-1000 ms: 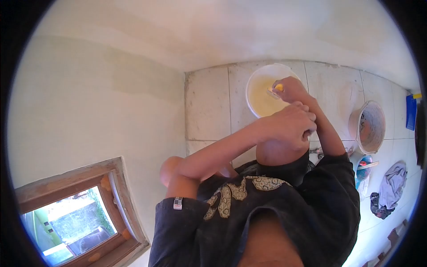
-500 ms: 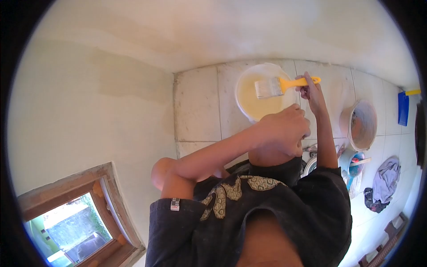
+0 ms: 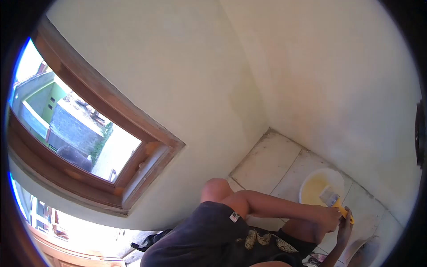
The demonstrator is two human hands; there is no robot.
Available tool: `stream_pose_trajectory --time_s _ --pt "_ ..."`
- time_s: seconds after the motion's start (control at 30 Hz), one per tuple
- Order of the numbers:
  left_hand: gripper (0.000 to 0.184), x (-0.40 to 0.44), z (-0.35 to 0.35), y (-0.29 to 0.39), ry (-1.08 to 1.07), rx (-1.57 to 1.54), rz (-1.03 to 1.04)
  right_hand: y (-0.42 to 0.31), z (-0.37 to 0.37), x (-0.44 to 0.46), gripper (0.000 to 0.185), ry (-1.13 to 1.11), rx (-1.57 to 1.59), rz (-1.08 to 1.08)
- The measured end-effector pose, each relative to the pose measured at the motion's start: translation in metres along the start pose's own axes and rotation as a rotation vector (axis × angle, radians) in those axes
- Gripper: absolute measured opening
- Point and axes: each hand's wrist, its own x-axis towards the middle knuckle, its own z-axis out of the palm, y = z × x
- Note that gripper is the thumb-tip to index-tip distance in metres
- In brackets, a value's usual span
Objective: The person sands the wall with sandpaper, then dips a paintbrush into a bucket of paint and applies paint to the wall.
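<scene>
My right hand [image 3: 345,225] grips a wide paintbrush by its yellow handle [image 3: 348,215]. Its pale bristles [image 3: 328,194] are over the opening of a white bucket [image 3: 340,177] holding pale yellow liquid; whether they touch it I cannot tell. Beside the handle is my left hand [image 3: 328,219], fingers curled, its forearm stretched across the front of my body near my bent knee. The left hand's palm is turned away, so anything inside it is hidden, and I cannot tell if it touches the brush.
Bare plastered walls meet in a corner above the tiled floor [image 3: 267,167]. To the left is a wooden-framed window [image 3: 147,142]. Another bucket [image 3: 362,251] is partly visible at the lower right. A dark object [image 3: 419,133] is at the right edge.
My view has swung left and up, showing more wall and window. The bucket and hands now appear lower right. The brush is still in my right hand, its handle now sloping down to the right.
</scene>
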Motion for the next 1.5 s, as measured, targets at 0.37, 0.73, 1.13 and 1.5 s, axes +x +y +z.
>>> stream_pose_trajectory --time_s 0.37,0.73,1.13,1.5 --pt "0.012 -0.034 -0.027 0.016 0.091 -0.084 -0.021 0.020 -0.002 0.015 0.031 0.075 0.090 -0.034" --pt "0.034 -0.014 -0.016 -0.002 0.044 0.049 0.108 0.006 0.011 0.014 0.029 0.114 -0.131 0.007" --pt "0.014 -0.020 0.005 0.010 0.583 -0.018 -0.004 0.020 0.005 0.028 0.035 0.229 -0.360 -0.091" --pt "0.017 -0.061 -0.016 -0.011 0.755 -0.219 0.249 -0.017 0.027 0.027 0.033 0.225 -0.213 -0.186"
